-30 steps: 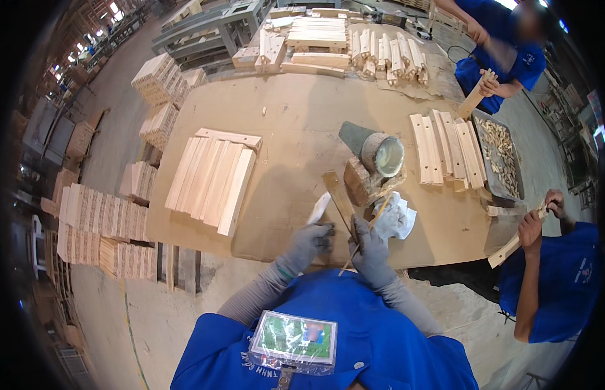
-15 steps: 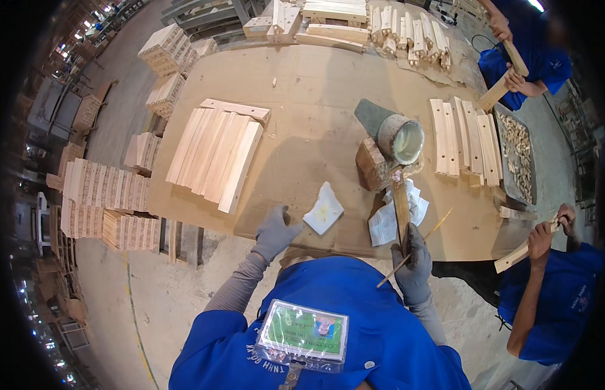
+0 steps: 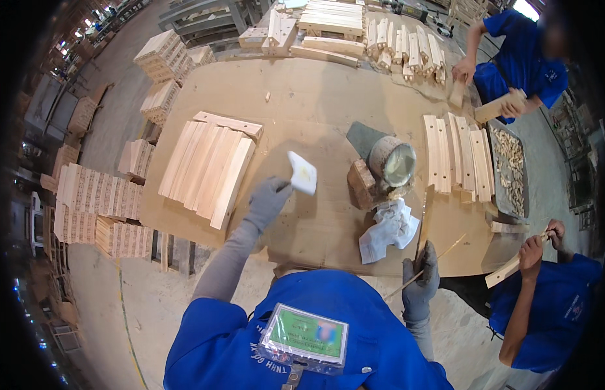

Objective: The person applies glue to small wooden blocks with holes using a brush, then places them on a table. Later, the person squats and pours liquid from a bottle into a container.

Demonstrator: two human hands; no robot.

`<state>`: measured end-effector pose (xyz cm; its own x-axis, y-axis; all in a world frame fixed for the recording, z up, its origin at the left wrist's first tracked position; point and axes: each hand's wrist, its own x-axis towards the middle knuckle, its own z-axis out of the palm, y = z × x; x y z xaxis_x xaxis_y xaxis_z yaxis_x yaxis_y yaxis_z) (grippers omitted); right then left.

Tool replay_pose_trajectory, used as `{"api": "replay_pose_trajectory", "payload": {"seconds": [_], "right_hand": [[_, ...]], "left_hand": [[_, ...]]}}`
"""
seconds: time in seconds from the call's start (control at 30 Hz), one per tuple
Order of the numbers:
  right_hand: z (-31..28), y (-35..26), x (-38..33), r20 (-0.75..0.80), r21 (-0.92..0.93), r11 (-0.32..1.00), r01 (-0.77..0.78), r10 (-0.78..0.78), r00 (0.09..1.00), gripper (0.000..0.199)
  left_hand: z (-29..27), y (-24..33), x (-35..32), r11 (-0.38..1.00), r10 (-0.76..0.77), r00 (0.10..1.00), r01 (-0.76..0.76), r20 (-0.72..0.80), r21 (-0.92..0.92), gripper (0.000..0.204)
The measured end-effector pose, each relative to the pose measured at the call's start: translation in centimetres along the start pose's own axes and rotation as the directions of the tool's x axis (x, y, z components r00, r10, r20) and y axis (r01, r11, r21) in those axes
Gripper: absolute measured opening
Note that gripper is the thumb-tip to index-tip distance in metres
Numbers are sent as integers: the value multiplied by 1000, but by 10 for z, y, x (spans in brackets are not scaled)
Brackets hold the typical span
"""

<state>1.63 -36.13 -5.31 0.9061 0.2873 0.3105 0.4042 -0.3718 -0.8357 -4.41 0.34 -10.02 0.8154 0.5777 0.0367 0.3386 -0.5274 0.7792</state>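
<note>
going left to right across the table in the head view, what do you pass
Wooden slats → left hand holding a white cloth → wood block → glue pot → row of slats → tray of small pieces.

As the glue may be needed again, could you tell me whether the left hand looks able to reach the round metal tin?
Probably yes: the grey-gloved left hand, holding a white cloth pad, has bare tabletop between it and the round metal tin.

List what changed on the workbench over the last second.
The left hand took hold of the small white square pad and lifted it off the table. The right hand drew the thin wooden slat and stick rightward. The glue bucket stayed put.
</note>
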Motion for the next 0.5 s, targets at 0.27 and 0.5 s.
{"api": "replay_pose_trajectory", "payload": {"seconds": [0.27,0.5], "right_hand": [[-4,-9,17,26,-43,999,-31,32,999,59],[-18,-42,35,33,318,871,-375,385,922,51]], "left_hand": [[64,5,95,974,217,973,-221,-83,-52,22],[55,23,75,890,152,963,-231,223,392,27]]}}
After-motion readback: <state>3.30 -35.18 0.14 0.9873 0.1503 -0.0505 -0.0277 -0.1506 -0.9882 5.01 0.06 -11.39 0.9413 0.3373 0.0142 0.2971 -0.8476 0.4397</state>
